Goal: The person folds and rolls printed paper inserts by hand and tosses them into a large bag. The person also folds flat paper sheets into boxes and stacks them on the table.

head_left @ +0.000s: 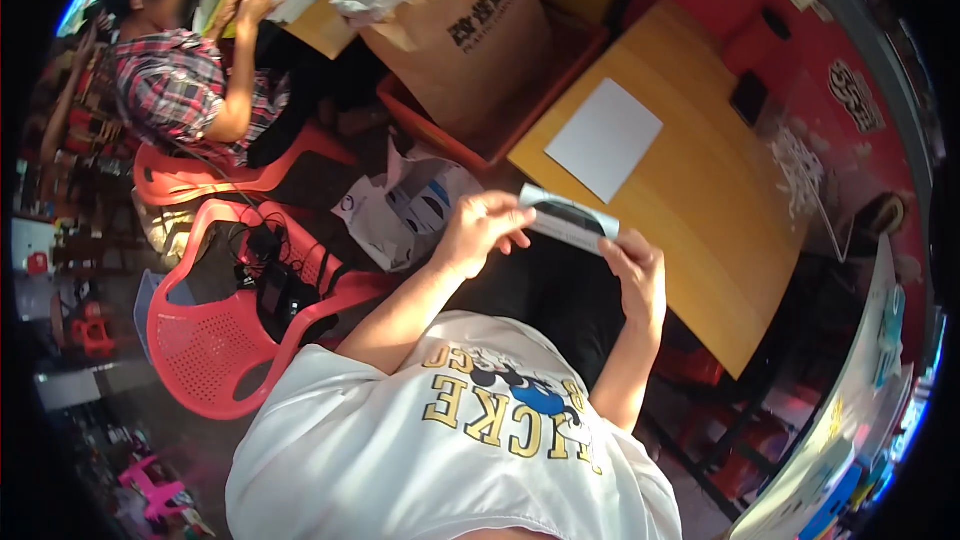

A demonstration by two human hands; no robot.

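A small, flat printed packet [568, 222], pale with a dark curved picture on it, is held up in front of me beside the table's near edge. At its left end, the curled fingers of my left hand [477, 236] pinch it. My right hand [637, 270] grips the lower right corner between thumb and fingers. Just beyond the packet, a blank white sheet [605, 140] lies on the wooden table [720, 220]. The packet's small print is too blurred to read.
A large paper sack [455, 30] stands in a red bin [490, 155]. White plastic bag [405, 205] lies below. Red chair [205, 340] at left carries black cables [265, 250]. A dark phone [748, 98] and white strips [797, 175] sit on the table. Another person [175, 90] works at upper left.
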